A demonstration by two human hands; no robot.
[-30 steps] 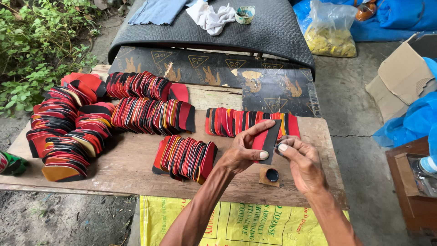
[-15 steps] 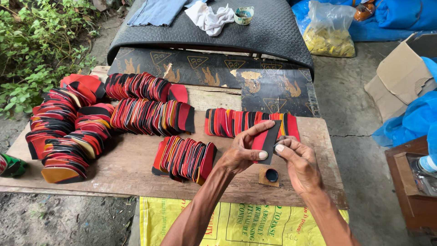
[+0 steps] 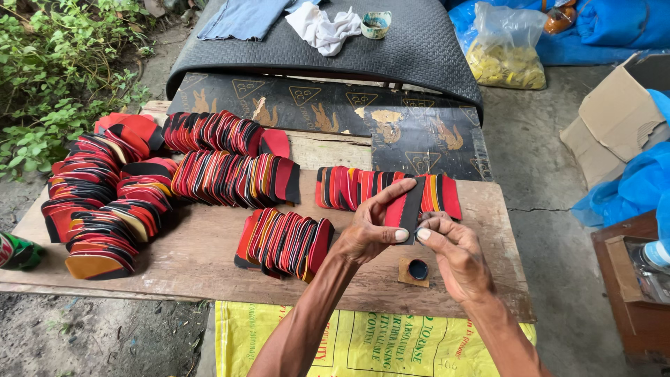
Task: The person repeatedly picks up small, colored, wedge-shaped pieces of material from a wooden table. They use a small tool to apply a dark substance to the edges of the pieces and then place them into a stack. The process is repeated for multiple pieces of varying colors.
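Our left hand point(image 3: 368, 230) pinches with thumb and fingers; our right hand point(image 3: 453, 255) curls closed beside it, fingertips meeting.

The piece point(image 3: 405, 209) at the centre is red with a black edge. Rows of cut pieces point(image 3: 237, 178) at ten o'clock run red, black and tan. A black woven mat point(image 3: 419, 42) lies at twelve; a yellow printed sack point(image 3: 377, 342) at six.

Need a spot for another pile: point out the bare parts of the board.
Bare wood: the near-left strip of the board before the front stack, and the right end past the small pot. The left side is crowded with piled soles.
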